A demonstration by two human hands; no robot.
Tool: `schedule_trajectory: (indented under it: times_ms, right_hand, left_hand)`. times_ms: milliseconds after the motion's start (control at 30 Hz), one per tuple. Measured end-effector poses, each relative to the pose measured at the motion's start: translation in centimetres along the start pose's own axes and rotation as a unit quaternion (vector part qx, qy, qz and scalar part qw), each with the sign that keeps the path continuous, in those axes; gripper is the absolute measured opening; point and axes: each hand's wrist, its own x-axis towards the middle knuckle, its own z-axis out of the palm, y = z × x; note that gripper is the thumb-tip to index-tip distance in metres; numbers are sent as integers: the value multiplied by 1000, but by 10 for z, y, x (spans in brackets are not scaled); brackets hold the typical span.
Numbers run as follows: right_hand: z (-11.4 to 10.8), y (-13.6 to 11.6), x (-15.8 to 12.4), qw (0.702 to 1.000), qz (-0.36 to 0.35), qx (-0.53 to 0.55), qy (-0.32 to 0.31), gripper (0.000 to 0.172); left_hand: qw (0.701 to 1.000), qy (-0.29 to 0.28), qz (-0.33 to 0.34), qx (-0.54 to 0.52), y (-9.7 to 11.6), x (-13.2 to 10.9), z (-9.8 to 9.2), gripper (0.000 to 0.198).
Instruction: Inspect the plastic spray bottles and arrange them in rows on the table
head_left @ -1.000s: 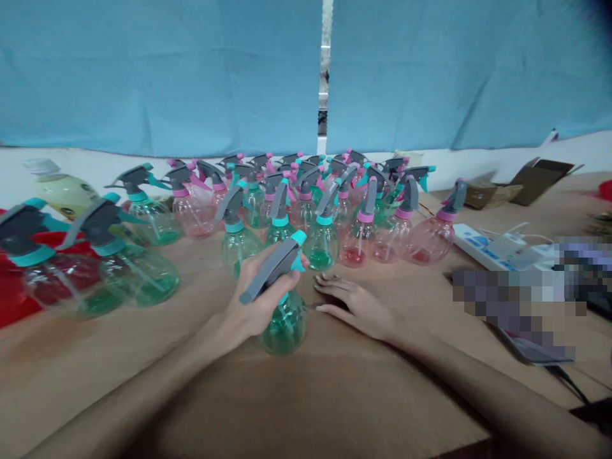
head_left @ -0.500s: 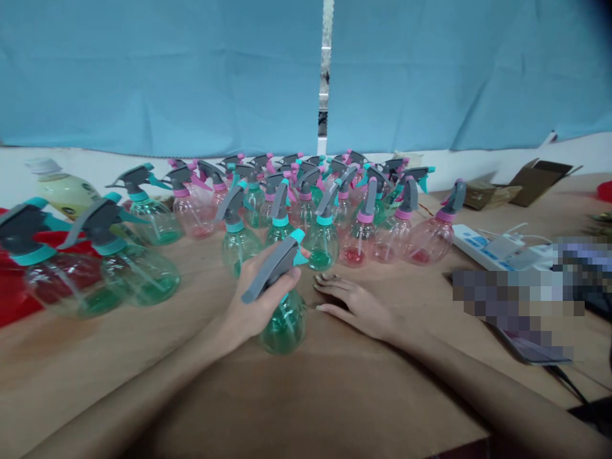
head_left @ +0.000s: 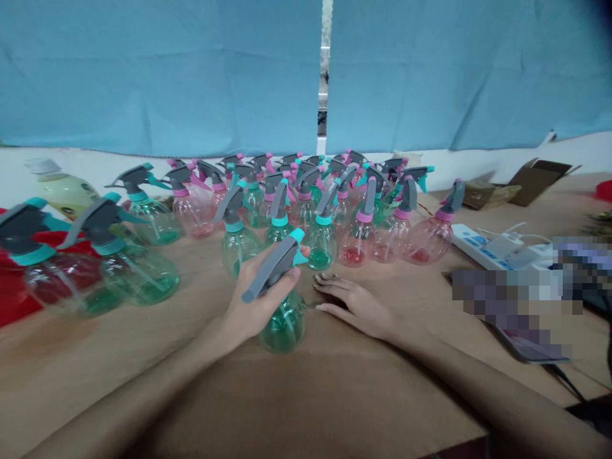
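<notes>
My left hand [head_left: 255, 293] is closed around the neck and trigger head of a green spray bottle [head_left: 283, 328], in front of me at the middle of the table. The bottle has a grey and turquoise head, and its clear round body shows below my fingers. To the right of it, my right hand [head_left: 356, 303] rests on the tabletop with fingers stretched out, holding nothing. Just beyond my hands stand a green-tinted spray bottle [head_left: 321, 245] and a pink spray bottle [head_left: 354, 248], each with a little coloured shade at the bottom.
Several more pink and green spray bottles crowd the back. Two green ones, including one spray bottle [head_left: 141, 274], stand at left by a red cloth or bag [head_left: 14, 299]. On the right lie a power strip [head_left: 482, 245], a phone [head_left: 535, 347] and a cardboard box [head_left: 540, 182].
Almost nothing differs. My left hand keeps its hold on the spray bottle, and my right hand stays flat on the table.
</notes>
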Motion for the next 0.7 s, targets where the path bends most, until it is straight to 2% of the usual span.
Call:
schedule_trajectory:
  times_ms: [700]
  right_hand:
    - [0,0,0,1000,0,10,4,49]
  left_hand:
    - [1000,-7,9,-1,2,1,0,21]
